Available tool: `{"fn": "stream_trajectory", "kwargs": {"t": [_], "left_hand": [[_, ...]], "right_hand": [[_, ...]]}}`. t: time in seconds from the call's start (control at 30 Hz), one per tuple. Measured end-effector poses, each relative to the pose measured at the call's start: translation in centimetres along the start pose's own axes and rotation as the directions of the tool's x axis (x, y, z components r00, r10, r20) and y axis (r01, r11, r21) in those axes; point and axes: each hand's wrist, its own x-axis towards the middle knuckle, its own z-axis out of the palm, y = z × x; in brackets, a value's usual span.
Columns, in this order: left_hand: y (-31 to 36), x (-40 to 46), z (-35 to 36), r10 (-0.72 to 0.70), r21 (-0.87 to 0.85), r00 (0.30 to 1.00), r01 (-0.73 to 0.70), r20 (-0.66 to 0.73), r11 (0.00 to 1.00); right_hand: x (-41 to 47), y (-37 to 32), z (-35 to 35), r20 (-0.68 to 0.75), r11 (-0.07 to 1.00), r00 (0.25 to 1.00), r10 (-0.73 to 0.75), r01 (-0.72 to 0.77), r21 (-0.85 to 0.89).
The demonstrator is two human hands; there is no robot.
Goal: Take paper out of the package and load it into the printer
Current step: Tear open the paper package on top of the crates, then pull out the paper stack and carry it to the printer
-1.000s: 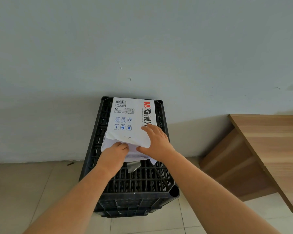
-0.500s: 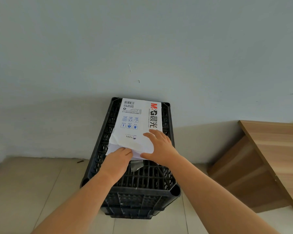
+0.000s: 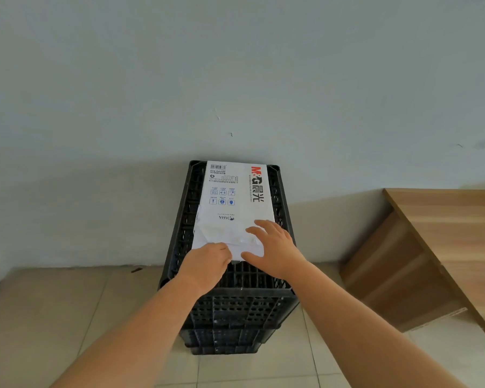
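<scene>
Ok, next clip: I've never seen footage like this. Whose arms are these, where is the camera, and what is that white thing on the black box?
There is no machine here. The arms belong to a person, and the single camera is worn on their head, looking forward and down, so you see their own two bare hands reaching out.

The black box is a plastic crate standing on a tiled floor against a pale wall. On top of it lies a white paper package with printed labels and red and black lettering. Its near end looks torn open and crumpled.

The left hand is closed at that near end, seemingly gripping wrapper or sheets; exactly which is hidden. The right hand lies open and flat on the package, apparently holding it steady.

At right is a wooden table. No printer is in view.
</scene>
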Motion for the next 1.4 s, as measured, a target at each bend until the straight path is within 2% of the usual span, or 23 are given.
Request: {"fn": "stream_trajectory", "kwargs": {"t": [0.3,0.43,0.53,0.63,0.77,0.87,1.0,1.03,1.13,1.2,1.3,1.33,1.4], "left_hand": [[0.9,-3.1,-0.4,0.055,-0.074,0.997,-0.058,-0.049,0.996],[1.5,-4.6,-0.5,0.074,-0.117,0.995,-0.082,-0.073,0.99],[1.8,-5.6,-0.5,0.078,-0.133,0.994,-0.088,-0.083,0.987],[2.1,-6.4,-0.5,0.086,-0.144,0.992,-0.099,-0.091,0.985],[2.6,-7.4,-0.1,0.087,-0.139,0.99,-0.102,-0.111,0.985],[2.8,-8.0,0.2,0.07,-0.158,0.983,-0.097,-0.167,0.983],[2.6,-8.8,0.4,0.098,-0.151,0.984,-0.121,-0.15,0.981],[2.3,-8.9,0.4,0.09,-0.15,0.985,-0.112,-0.147,0.982],[1.2,-8.9,-0.2,-0.072,-0.195,0.997,0.066,-0.025,0.979],[0.4,-8.8,-0.9,-0.236,-0.33,0.971,0.234,0.036,0.914],[-0.7,-8.4,-1.1,-0.477,-0.547,0.878,0.415,0.033,0.727],[-0.8,-8.3,-1.2,-0.537,-0.62,0.839,0.469,0.09,0.629],[-0.7,-8.2,-1.0,-0.575,-0.759,0.761,0.555,0.3,0.339]], "right_hand": [[-4.6,-1.5,0.5,-0.047,0.993,0.992,0.117,-0.116,0.016],[-5.9,-1.3,0.5,-0.057,0.967,0.968,0.244,-0.239,0.084],[-6.0,-1.3,0.6,-0.001,0.92,0.931,0.365,-0.36,0.156],[-5.6,-1.0,1.0,0.113,0.839,0.873,0.474,-0.487,0.241],[-5.4,-0.6,1.2,0.22,0.742,0.827,0.517,-0.561,0.366],[-5.1,0.1,1.5,0.284,0.603,0.759,0.586,-0.643,0.473],[-5.4,0.8,2.1,0.333,0.453,0.723,0.605,-0.657,0.603],[-5.5,0.9,2.2,0.342,0.388,0.715,0.609,-0.645,0.658],[-6.2,1.1,2.1,0.37,0.194,0.712,0.597,-0.576,0.794],[-6.6,0.9,1.9,0.372,0.147,0.715,0.593,-0.55,0.822],[-7.7,0.3,1.4,0.384,0.119,0.721,0.577,-0.539,0.834],[-8.1,0.2,1.3,0.389,0.115,0.724,0.57,-0.539,0.834],[-8.9,-0.2,1.1,0.402,0.099,0.728,0.555,-0.538,0.837]]}}
